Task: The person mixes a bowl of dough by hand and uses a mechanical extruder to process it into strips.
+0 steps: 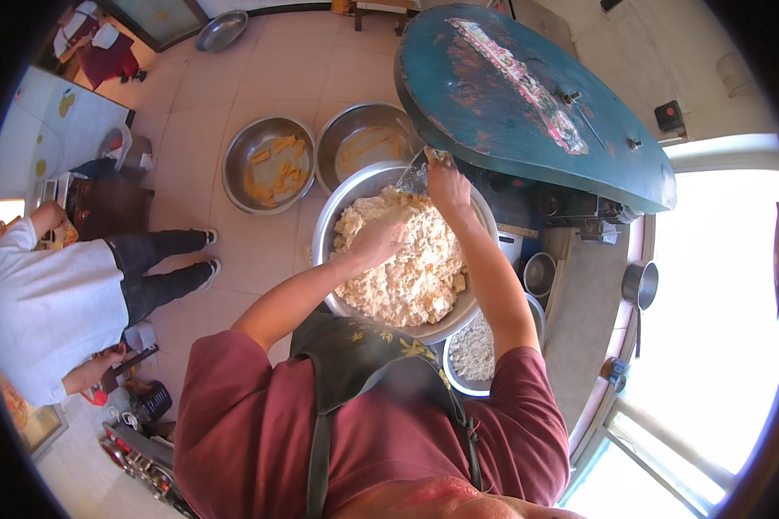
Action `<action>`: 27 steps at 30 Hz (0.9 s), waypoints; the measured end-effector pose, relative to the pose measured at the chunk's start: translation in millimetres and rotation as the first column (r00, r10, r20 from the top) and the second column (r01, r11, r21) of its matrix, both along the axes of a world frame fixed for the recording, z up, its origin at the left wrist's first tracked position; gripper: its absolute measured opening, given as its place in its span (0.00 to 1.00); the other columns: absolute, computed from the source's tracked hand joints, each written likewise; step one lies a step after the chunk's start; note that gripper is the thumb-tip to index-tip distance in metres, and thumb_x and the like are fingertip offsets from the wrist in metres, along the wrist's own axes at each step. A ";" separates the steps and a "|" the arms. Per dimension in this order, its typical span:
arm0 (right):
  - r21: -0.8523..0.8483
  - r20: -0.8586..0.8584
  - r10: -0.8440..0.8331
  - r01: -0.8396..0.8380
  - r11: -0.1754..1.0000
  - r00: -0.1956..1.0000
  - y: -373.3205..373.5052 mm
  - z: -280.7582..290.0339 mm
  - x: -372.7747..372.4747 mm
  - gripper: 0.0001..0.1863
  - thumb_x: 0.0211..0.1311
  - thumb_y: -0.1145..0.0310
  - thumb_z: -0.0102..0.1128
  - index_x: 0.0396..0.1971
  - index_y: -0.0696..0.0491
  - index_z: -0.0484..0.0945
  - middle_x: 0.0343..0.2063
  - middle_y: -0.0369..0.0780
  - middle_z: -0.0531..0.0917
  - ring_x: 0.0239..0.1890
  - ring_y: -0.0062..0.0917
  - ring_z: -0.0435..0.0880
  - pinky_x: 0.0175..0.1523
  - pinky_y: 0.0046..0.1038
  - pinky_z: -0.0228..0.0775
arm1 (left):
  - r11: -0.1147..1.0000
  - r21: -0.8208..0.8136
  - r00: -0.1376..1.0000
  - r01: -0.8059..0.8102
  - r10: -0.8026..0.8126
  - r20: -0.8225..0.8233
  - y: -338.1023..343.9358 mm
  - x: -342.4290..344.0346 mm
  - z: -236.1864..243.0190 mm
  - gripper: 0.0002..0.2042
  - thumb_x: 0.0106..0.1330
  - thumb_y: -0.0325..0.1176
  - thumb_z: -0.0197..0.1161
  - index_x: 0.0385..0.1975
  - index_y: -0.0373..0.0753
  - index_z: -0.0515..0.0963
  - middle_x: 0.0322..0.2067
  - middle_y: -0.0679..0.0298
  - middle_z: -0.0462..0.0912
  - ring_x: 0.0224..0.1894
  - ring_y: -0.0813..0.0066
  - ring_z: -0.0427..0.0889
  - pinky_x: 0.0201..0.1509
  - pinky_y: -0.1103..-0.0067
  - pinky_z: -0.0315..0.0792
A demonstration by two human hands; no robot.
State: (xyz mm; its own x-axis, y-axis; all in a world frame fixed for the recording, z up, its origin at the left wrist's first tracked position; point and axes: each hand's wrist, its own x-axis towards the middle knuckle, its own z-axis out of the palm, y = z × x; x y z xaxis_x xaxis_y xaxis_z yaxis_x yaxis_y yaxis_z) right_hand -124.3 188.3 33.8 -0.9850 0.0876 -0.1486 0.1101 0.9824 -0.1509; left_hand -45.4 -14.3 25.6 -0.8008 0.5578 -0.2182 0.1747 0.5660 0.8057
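Note:
A large metal bowl (pixel 324 238) stands in front of me, heaped with crumbly, pale dough (pixel 411 268). My left hand (pixel 379 242) rests on the dough's left side; its fingers are blurred and partly sunk in the crumbs. At the bowl's far rim, beside the green machine, my right hand (pixel 447 183) is closed. A greyish, shiny thing (pixel 414 179) shows right by its fingers, too unclear to name.
The big green machine cover (pixel 528 104) juts over the bowl's far right. Two metal basins (pixel 232 177) with yellowish residue sit beyond the bowl on the tiles. A bowl of white powder (pixel 473 346) is by my right arm. A person in white (pixel 61 303) stands left.

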 end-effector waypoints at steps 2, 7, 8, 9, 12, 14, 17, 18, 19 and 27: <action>0.005 -0.007 0.059 -0.059 0.998 0.998 -1.1 41.7 29.0 0.16 0.64 0.69 0.49 0.50 0.50 0.78 0.38 0.48 0.86 0.36 0.41 0.88 0.39 0.40 0.81 | 0.998 -0.056 1.000 -0.016 0.016 0.005 11.5 -14.1 28.2 0.17 0.65 0.42 0.66 0.44 0.35 0.74 0.39 0.49 0.79 0.37 0.56 0.81 0.41 0.65 0.75; 0.041 0.062 0.006 -0.008 0.999 0.998 36.8 14.6 16.3 0.14 0.61 0.69 0.48 0.29 0.54 0.85 0.35 0.50 0.86 0.39 0.44 0.87 0.44 0.40 0.81 | 0.998 -0.010 0.904 -0.055 0.046 -0.425 77.3 -70.5 1.3 0.32 0.59 0.29 0.67 0.61 0.26 0.62 0.51 0.39 0.73 0.49 0.47 0.78 0.53 0.61 0.76; 0.014 0.076 -0.020 0.019 1.000 0.997 37.4 14.9 13.9 0.16 0.65 0.64 0.46 0.30 0.55 0.84 0.33 0.51 0.86 0.38 0.46 0.87 0.44 0.42 0.80 | 0.998 -0.047 0.936 -0.028 0.010 -0.353 84.5 -83.7 1.0 0.32 0.58 0.27 0.65 0.62 0.26 0.62 0.53 0.38 0.72 0.52 0.45 0.77 0.56 0.62 0.74; -0.013 0.095 -0.046 0.048 0.999 0.994 35.8 21.1 15.9 0.20 0.70 0.60 0.45 0.31 0.57 0.82 0.32 0.52 0.86 0.37 0.47 0.87 0.44 0.43 0.80 | 0.996 -0.086 0.962 0.002 -0.026 -0.273 87.3 -92.1 6.4 0.31 0.57 0.26 0.63 0.62 0.27 0.61 0.56 0.37 0.70 0.55 0.44 0.75 0.59 0.62 0.72; -0.093 0.004 -0.095 0.095 0.991 0.995 26.5 50.3 36.0 0.19 0.68 0.62 0.46 0.29 0.56 0.84 0.29 0.54 0.85 0.34 0.47 0.87 0.40 0.44 0.80 | 0.999 -0.015 0.944 0.041 -0.043 -0.328 65.9 -90.4 0.8 0.26 0.60 0.21 0.56 0.62 0.32 0.66 0.56 0.41 0.72 0.59 0.46 0.73 0.62 0.64 0.70; -0.182 -0.073 0.062 -0.074 0.981 0.995 32.5 51.3 49.9 0.20 0.73 0.58 0.40 0.46 0.51 0.82 0.28 0.54 0.84 0.34 0.50 0.85 0.40 0.46 0.79 | 0.994 0.097 0.922 0.055 -0.014 -0.388 47.5 -79.7 9.9 0.22 0.63 0.21 0.53 0.59 0.34 0.70 0.56 0.45 0.72 0.59 0.49 0.73 0.62 0.65 0.70; -0.135 0.009 0.049 -0.048 0.990 0.999 29.9 4.6 27.4 0.19 0.72 0.62 0.39 0.53 0.42 0.79 0.28 0.51 0.85 0.33 0.49 0.85 0.39 0.47 0.79 | 0.990 0.024 0.990 0.138 -0.136 -0.046 24.3 -53.3 -7.8 0.22 0.66 0.24 0.52 0.61 0.37 0.68 0.55 0.46 0.73 0.57 0.51 0.75 0.61 0.65 0.71; -0.122 0.022 0.008 -0.005 0.993 1.000 29.2 0.6 20.1 0.17 0.72 0.62 0.39 0.51 0.42 0.78 0.28 0.51 0.84 0.33 0.49 0.85 0.39 0.47 0.79 | 0.991 0.007 0.987 0.133 -0.132 -0.092 25.0 -46.4 -18.8 0.23 0.66 0.24 0.51 0.62 0.35 0.67 0.56 0.45 0.72 0.57 0.51 0.75 0.62 0.64 0.71; -0.108 0.038 -0.033 0.037 0.993 0.999 26.8 -1.6 14.7 0.16 0.71 0.62 0.40 0.49 0.43 0.77 0.28 0.51 0.84 0.32 0.49 0.85 0.39 0.47 0.78 | 0.991 -0.012 0.983 0.130 -0.130 -0.133 23.2 -36.8 -28.5 0.24 0.66 0.24 0.51 0.63 0.34 0.65 0.57 0.44 0.72 0.58 0.51 0.75 0.62 0.64 0.71; -0.261 -0.034 -0.057 0.046 0.964 0.998 32.9 22.7 55.8 0.29 0.71 0.51 0.46 0.26 0.62 0.82 0.24 0.58 0.83 0.30 0.53 0.84 0.38 0.48 0.77 | 0.976 -0.058 0.962 0.208 -0.193 0.195 1.3 -8.9 -41.8 0.39 0.61 0.29 0.62 0.71 0.37 0.49 0.62 0.41 0.69 0.59 0.52 0.76 0.62 0.65 0.71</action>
State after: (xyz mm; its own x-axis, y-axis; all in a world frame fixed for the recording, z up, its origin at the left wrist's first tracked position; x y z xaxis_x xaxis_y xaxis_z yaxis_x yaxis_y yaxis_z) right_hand -68.5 221.2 56.6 -0.9859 0.1018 -0.1330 0.1479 0.9018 -0.4061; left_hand -54.3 -13.0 -16.2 -0.6148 0.6784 -0.4022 0.1408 0.5962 0.7904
